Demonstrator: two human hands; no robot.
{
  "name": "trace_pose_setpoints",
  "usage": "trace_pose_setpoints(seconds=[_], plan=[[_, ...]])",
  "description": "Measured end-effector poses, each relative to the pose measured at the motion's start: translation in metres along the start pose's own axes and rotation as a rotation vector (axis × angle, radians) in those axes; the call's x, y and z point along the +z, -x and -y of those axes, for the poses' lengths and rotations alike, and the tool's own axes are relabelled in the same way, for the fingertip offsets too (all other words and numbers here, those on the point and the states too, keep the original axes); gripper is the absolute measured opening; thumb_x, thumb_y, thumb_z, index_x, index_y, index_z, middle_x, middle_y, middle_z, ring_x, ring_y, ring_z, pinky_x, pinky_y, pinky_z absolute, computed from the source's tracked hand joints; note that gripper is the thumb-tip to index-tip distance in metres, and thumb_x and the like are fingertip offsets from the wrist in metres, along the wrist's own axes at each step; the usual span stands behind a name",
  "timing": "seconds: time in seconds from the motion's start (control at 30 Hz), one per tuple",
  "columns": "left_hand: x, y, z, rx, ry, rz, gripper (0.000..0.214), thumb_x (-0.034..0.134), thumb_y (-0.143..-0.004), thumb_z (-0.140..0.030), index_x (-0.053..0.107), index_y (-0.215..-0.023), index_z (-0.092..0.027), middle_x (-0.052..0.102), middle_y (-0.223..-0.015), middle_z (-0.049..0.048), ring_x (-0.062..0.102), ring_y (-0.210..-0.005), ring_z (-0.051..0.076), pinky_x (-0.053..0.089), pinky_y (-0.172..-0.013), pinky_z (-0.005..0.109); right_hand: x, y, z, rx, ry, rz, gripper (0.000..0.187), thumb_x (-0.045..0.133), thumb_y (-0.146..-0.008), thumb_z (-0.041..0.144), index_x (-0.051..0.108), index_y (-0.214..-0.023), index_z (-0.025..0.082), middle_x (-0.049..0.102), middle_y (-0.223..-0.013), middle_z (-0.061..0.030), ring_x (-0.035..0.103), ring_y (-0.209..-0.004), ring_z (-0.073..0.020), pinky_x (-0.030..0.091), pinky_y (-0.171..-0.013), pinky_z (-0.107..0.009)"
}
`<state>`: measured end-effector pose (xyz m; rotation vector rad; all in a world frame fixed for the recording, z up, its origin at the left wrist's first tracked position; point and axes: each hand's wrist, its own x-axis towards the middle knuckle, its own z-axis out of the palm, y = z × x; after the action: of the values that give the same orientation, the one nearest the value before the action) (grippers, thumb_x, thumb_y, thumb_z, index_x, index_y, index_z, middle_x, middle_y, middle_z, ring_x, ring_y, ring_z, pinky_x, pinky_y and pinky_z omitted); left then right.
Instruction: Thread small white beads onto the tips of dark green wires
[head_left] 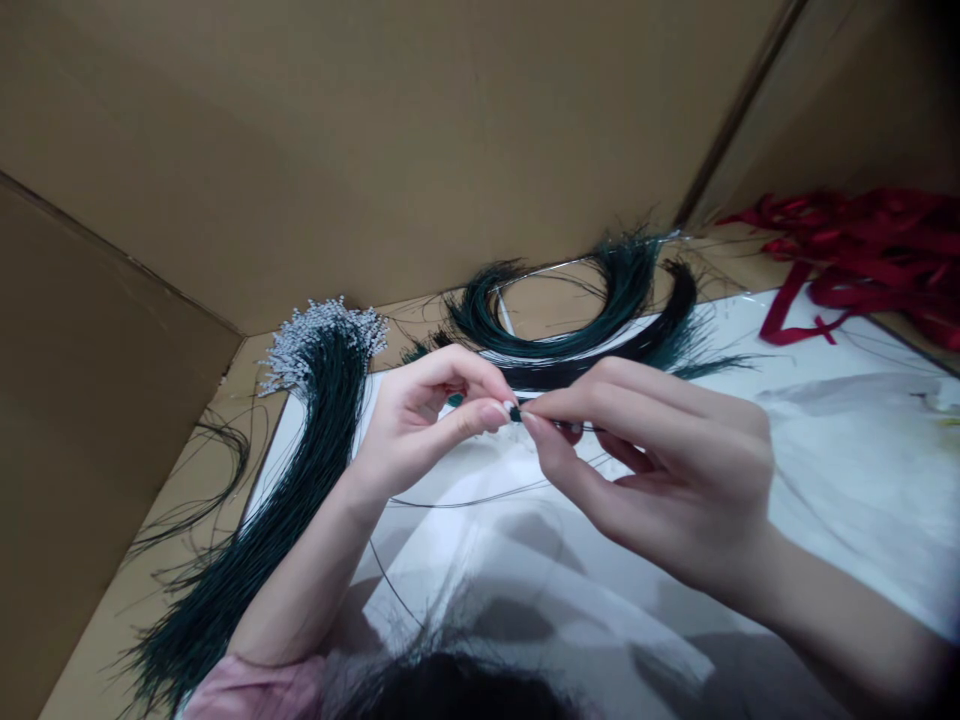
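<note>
Fingertip to fingertip, my left hand point(435, 410) and my right hand point(667, 450) pinch a small dark green piece point(515, 412) with a whitish end. It looks like the tip of a thin wire stem, but most of it is hidden by the fingers. Thin dark strands trail under my right fingers. Left of my left forearm lies a thick bundle of dark green wire stems point(322, 420) with white bead-like tips. Behind both hands, curved bundles of dark green wire point(570, 345) rest near the cardboard wall.
Cardboard walls point(420, 150) enclose the back and left. A heap of red ribbon point(870, 260) sits at the far right. Thin translucent sheeting point(862, 450) lies on the white surface to the right. Loose dark wires point(225, 470) stick out at the left. Dark hair shows at the bottom edge.
</note>
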<state>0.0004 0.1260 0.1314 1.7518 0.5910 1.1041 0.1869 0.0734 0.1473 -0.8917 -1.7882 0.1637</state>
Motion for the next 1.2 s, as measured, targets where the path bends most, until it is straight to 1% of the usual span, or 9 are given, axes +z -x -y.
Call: trace_pose_setpoints(seconds=[0.33, 0.63, 0.9, 1.07, 1.2], plan=[[0.0018, 0.0012, -0.0041, 0.029, -0.067, -0.015, 0.007, 0.070, -0.084, -0.014, 0.068, -0.090, -0.018, 0.066, -0.083, 0.0004, 0.059, -0.071, 0.007, 0.046, -0.063, 0.018, -0.0005, 0.0004, 0.0008, 0.018, 0.038, 0.004, 0.013, 0.067, -0.080, 0.004, 0.067, -0.075, 0.016, 0.059, -0.063, 0.0008, 0.053, -0.057, -0.0065, 0.043, -0.052, -0.020], [0.0026, 0.0020, -0.0058, 0.024, -0.114, -0.021, 0.008, 0.069, -0.085, -0.013, 0.068, -0.091, -0.018, 0.066, -0.084, -0.0007, 0.058, -0.072, 0.006, 0.046, -0.065, 0.019, 0.0003, 0.0009, 0.0004, 0.007, 0.040, 0.000, 0.013, 0.067, -0.080, 0.003, 0.067, -0.074, 0.015, 0.059, -0.064, 0.0002, 0.047, -0.053, -0.0057, 0.043, -0.052, -0.021], [0.0025, 0.0019, -0.0051, 0.025, -0.115, -0.019, 0.010, 0.069, -0.084, -0.011, 0.068, -0.091, -0.018, 0.066, -0.084, -0.0007, 0.058, -0.072, 0.007, 0.046, -0.065, 0.019, 0.0010, 0.0006, 0.0001, 0.008, 0.043, 0.005, 0.014, 0.066, -0.080, 0.004, 0.066, -0.075, 0.017, 0.059, -0.064, 0.0002, 0.052, -0.055, -0.0072, 0.043, -0.051, -0.021], [0.0029, 0.0024, -0.0057, 0.024, -0.119, -0.021, 0.013, 0.068, -0.083, -0.008, 0.068, -0.092, -0.018, 0.065, -0.084, -0.0006, 0.059, -0.073, 0.007, 0.046, -0.065, 0.019, 0.0004, 0.0011, 0.0004, 0.012, 0.061, 0.012, 0.014, 0.065, -0.081, 0.004, 0.066, -0.075, 0.017, 0.058, -0.064, 0.0005, 0.051, -0.055, -0.0075, 0.042, -0.052, -0.021], [0.0026, 0.0024, -0.0059, 0.036, -0.130, -0.032, 0.012, 0.070, -0.082, -0.009, 0.068, -0.091, -0.018, 0.066, -0.083, 0.0004, 0.059, -0.074, 0.008, 0.046, -0.065, 0.019, -0.0002, 0.0011, 0.0002, 0.010, 0.060, 0.016, 0.013, 0.065, -0.081, 0.005, 0.065, -0.075, 0.017, 0.059, -0.064, 0.0007, 0.051, -0.055, -0.0073, 0.042, -0.051, -0.021]])
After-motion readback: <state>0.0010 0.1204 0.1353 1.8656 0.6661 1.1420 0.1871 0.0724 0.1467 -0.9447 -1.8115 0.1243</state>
